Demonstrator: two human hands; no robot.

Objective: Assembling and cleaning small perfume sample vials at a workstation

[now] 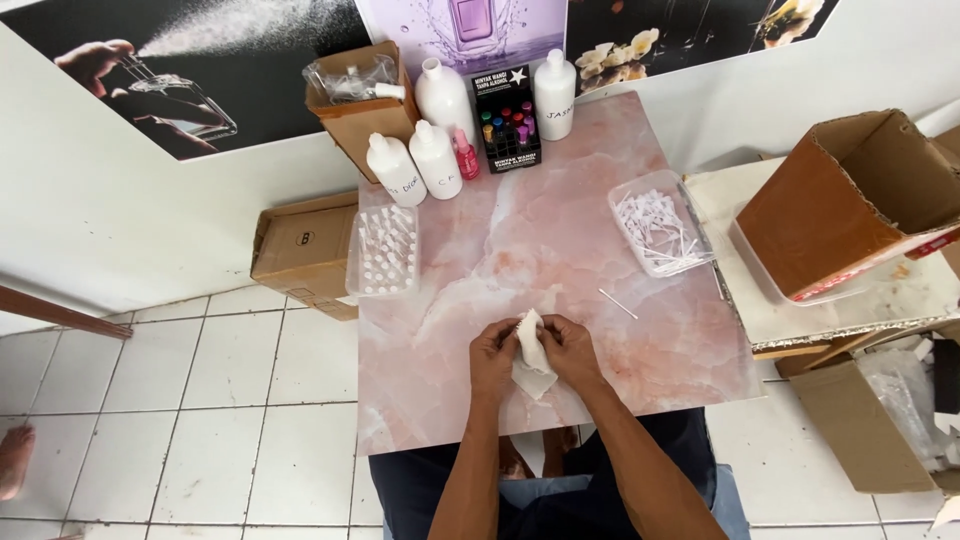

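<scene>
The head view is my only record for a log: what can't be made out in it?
- White tissue: lower part covered by the left hand and right hand; any item inside is hidden.
- Clear tray of white sticks: too small to identify.
- Cardboard box: contents cut off by its wall.

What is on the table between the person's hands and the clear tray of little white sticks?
In the head view, one loose white stick lies on the pink marble table between the right hand and the clear tray. Otherwise that stretch is bare.
</scene>
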